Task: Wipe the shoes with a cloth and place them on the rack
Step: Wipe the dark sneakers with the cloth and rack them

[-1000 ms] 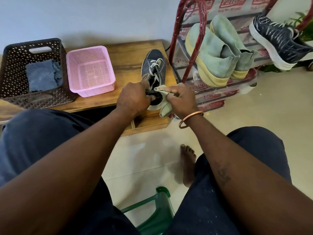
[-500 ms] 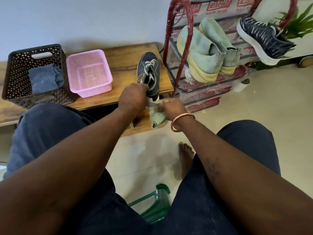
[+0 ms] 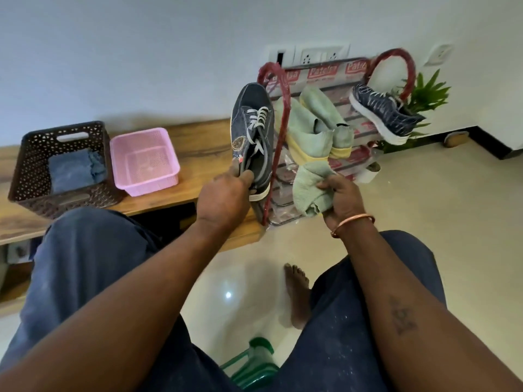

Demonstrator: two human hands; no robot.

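Shoe [image 3: 252, 131]: lifted off surface [image 3: 198, 145] toward rack [image 3: 278, 123], heel held in left grip [image 3: 223, 196]; cloth [image 3: 308, 188] bunched in right grip [image 3: 342, 199]; wiping seemingly finished.

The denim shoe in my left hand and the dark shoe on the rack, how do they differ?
The denim shoe is held at its heel end by the left hand, toe up, off the rack; the dark shoe rests tilted on the rack. The denim shoe is plain with grey laces and a side patch; the dark shoe bears pale streaks all over. Both are blue sneakers with white soles.
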